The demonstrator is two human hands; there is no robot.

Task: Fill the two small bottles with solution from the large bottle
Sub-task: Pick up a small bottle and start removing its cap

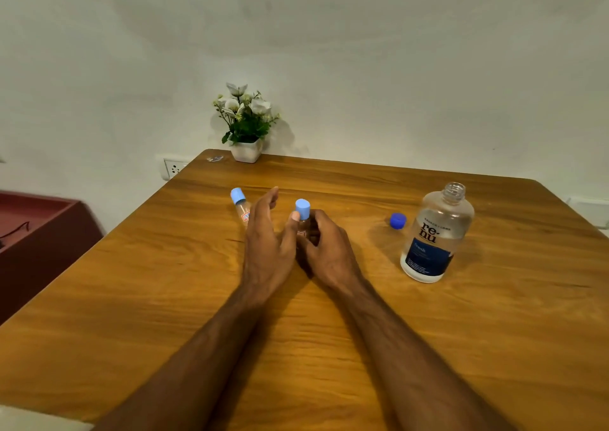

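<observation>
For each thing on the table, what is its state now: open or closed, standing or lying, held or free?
Large solution bottle: uncapped, standing, free, mostly clear liquid inside.
Dark blue cap: off, lying on the table beside the large bottle.
Middle small bottle: capped, upright, held by the right hand.
Left small bottle: capped, free, partly hidden behind the left hand.
Left hand: open, thumb touching the middle bottle's cap.
Flower pot: upright at the far edge.
</observation>
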